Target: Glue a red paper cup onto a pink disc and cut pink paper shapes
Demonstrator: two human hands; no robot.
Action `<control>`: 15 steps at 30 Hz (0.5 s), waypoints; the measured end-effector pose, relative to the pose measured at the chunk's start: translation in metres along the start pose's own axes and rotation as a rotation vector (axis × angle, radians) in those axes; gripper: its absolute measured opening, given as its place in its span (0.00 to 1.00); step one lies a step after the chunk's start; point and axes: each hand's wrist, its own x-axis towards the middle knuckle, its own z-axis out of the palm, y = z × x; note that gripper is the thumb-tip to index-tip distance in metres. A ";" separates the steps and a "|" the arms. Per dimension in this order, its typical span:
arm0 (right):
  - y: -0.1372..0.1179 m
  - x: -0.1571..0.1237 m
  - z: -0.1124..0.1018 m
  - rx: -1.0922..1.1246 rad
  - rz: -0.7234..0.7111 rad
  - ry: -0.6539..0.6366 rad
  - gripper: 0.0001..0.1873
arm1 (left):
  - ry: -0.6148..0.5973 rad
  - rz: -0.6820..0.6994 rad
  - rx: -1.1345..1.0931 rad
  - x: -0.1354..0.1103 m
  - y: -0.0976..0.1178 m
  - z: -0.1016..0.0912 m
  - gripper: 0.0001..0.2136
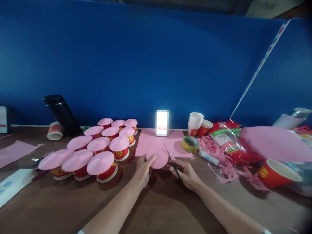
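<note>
Between thumb and fingers, my left hand grips a round pink paper disc by its left edge. My right hand is closed around the dark handles of a pair of scissors. The blades point up and away, along the disc's right edge; whether they touch the paper I cannot tell. Behind both hands lies a stack of pink paper sheets. To the left stand several upturned red paper cups, each topped with a shallow pink paper cone.
Right of the sheets are a tape roll, stacked paper cups, pink paper scraps, a red plastic packet and a red cup on its side. A black flask leans at left. A blue wall borders the table.
</note>
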 end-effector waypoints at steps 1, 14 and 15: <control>0.000 0.000 0.000 0.002 0.001 0.001 0.20 | 0.000 0.001 0.001 0.000 0.000 0.000 0.19; -0.001 0.000 0.000 0.014 0.009 0.014 0.18 | -0.011 0.010 0.026 0.001 0.000 0.001 0.17; -0.001 0.000 0.000 0.024 0.008 0.014 0.18 | -0.012 0.009 0.029 0.001 -0.001 0.001 0.17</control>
